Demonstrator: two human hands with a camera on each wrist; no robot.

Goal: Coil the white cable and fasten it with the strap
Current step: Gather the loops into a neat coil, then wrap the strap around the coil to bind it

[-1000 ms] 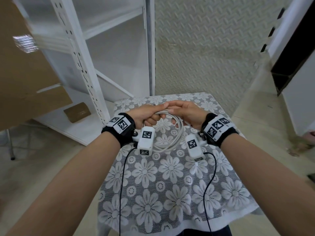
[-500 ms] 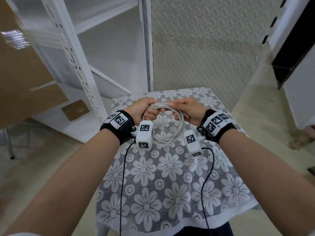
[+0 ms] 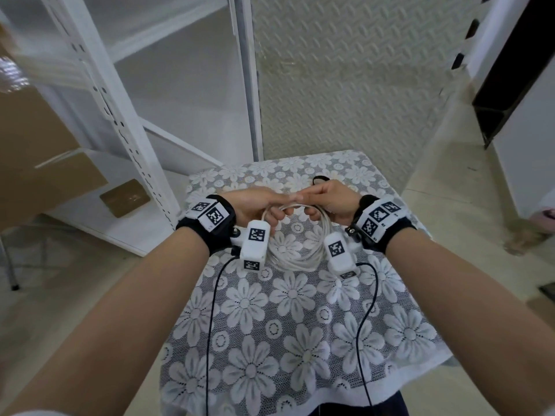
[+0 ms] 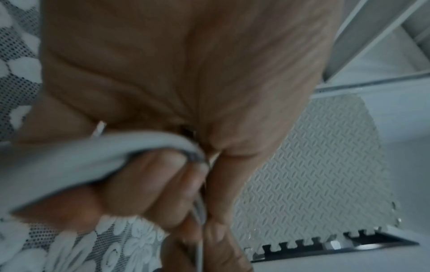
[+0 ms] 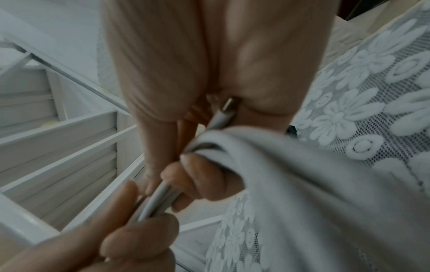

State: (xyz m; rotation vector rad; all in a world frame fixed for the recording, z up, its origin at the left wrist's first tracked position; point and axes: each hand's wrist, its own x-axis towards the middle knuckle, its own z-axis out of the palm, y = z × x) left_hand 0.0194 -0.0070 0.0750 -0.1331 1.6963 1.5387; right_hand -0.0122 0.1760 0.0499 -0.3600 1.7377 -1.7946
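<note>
The white cable is wound into a round coil that hangs just above the flowered tablecloth. My left hand grips the top of the coil with curled fingers. My right hand grips the same bundle from the right, and a metal plug end pokes out of its palm. The fingertips of both hands meet over the coil's top. A small black strap lies on the cloth just behind my right hand, partly hidden by it.
The small table stands against a white metal shelf rack on the left. A cardboard box sits at far left. A grey diamond-pattern mat covers the wall behind. Black wrist-camera leads hang over the cloth.
Both hands stay on the top of the coil, shifting slightly. The black strap has come into sight behind my right hand.
</note>
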